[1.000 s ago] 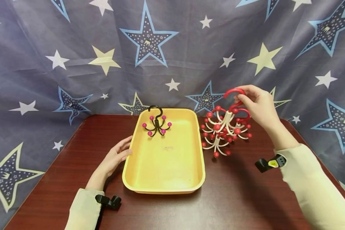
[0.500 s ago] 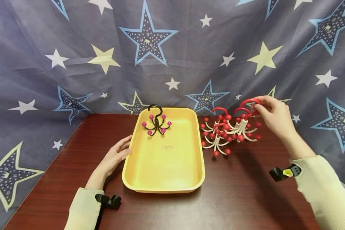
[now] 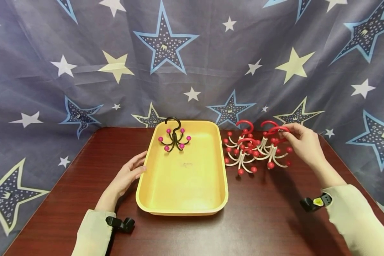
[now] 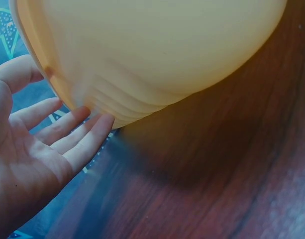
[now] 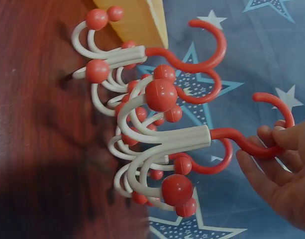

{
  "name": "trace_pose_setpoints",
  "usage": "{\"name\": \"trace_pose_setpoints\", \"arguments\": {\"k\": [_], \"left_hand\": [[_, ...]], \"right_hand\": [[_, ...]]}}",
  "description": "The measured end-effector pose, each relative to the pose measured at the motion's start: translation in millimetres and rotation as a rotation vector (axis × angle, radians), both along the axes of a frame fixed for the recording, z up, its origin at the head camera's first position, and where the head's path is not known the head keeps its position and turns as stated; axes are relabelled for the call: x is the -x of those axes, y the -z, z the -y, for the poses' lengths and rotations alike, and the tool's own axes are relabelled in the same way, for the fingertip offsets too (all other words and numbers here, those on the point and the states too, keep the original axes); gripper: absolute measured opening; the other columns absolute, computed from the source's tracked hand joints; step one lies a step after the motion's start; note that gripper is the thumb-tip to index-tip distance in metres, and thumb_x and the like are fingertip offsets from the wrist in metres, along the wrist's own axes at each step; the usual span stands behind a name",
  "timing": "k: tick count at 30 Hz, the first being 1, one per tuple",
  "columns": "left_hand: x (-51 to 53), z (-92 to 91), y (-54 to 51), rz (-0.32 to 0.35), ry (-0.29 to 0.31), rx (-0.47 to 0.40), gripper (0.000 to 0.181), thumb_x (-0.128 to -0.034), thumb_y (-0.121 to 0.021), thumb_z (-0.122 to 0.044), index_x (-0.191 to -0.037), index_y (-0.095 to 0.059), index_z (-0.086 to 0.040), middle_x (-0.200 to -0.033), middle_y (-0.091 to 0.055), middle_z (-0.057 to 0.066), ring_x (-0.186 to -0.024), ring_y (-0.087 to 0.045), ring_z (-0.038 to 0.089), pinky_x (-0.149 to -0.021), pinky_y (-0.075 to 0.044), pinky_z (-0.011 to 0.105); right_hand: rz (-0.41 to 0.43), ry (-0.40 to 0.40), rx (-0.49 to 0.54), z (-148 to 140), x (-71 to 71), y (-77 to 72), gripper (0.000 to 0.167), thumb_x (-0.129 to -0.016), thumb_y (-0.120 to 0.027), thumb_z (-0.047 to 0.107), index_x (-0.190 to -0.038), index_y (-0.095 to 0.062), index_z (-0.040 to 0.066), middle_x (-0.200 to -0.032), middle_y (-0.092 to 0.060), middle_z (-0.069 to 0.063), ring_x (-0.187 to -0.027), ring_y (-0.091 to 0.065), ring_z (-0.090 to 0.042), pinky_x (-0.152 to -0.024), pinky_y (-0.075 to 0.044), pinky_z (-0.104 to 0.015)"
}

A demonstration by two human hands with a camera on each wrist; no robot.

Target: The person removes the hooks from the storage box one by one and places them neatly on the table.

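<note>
My right hand (image 3: 304, 144) pinches the red hook of a white hook hanger with red balls (image 5: 187, 139), to the right of the other hangers. Whether its curved arms touch the table I cannot tell. Close behind and left of it stand several matching hangers (image 3: 242, 158), bunched by the tray's right side. A yellow tray (image 3: 185, 185) lies on the table; inside, at the back left, stands a black hook hanger with pink balls (image 3: 174, 138). With extended fingers, my left hand (image 3: 126, 174) touches the tray's left side; the left wrist view shows fingertips (image 4: 106, 122) against its outer wall.
A dark red-brown wooden table (image 3: 259, 224) carries everything. Behind it hangs a grey-blue cloth (image 3: 211, 71) with stars. A small black device (image 3: 316, 202) sits at the right wrist, another device (image 3: 120, 224) at the left.
My right hand has carried its red-and-white hanger rightward and down, from above the group to beside it. The left hand, the tray and the black hanger have stayed put.
</note>
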State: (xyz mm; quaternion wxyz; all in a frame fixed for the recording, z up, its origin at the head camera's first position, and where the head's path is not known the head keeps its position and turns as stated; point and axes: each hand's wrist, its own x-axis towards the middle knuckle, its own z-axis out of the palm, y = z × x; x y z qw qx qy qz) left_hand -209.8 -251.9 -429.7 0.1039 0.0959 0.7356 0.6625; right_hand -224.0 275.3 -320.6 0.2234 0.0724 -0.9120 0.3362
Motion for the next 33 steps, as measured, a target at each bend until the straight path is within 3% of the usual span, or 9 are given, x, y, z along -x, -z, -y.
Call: {"name": "trace_pose_setpoints", "arguments": {"k": [10, 20, 27, 33], "left_hand": [[-0.8, -0.1, -0.1, -0.005, -0.004, 0.001, 0.061, -0.0918, -0.053, -0.017, -0.145, -0.023, -0.013, -0.144, -0.030, 0.017, -0.109, -0.053, 0.007, -0.084, -0.047, 0.022], [-0.7, -1.3, 0.0, -0.006, -0.002, -0.005, 0.062, -0.0914, -0.053, -0.017, -0.145, -0.023, -0.013, -0.144, -0.030, 0.017, -0.108, -0.053, 0.006, -0.084, -0.047, 0.022], [0.1, -0.7, 0.5, -0.004, 0.004, -0.006, 0.061, -0.0920, -0.052, -0.017, -0.145, -0.022, -0.014, -0.144, -0.030, 0.017, -0.110, -0.053, 0.008, -0.085, -0.047, 0.022], [0.2, -0.7, 0.5, 0.000, 0.006, -0.004, 0.061, -0.0923, -0.052, -0.017, -0.145, -0.022, -0.014, -0.144, -0.030, 0.017, -0.112, -0.052, 0.010, -0.085, -0.047, 0.022]], "right_hand": [[0.041, 0.002, -0.020, -5, 0.6, 19.9, 0.019, -0.088, -0.059, 0.017, -0.104, -0.064, 0.008, -0.089, -0.069, -0.015, -0.063, -0.053, 0.016, -0.058, -0.039, -0.010], [0.051, 0.017, -0.049, -8, 1.4, 35.7, 0.018, -0.087, -0.060, 0.020, -0.101, -0.066, 0.009, -0.090, -0.069, -0.012, -0.066, -0.047, 0.013, -0.062, -0.037, -0.021], [0.099, -0.021, -0.034, -7, 0.9, 36.8, 0.022, -0.088, -0.059, 0.022, -0.107, -0.063, 0.010, -0.088, -0.068, -0.012, -0.058, -0.052, 0.003, -0.051, -0.039, -0.020], [0.041, -0.066, -0.058, 7, 4.7, 23.7, 0.024, -0.085, -0.064, 0.017, -0.108, -0.063, 0.011, -0.097, -0.068, -0.008, -0.068, -0.051, 0.013, -0.061, -0.038, -0.012]]}}
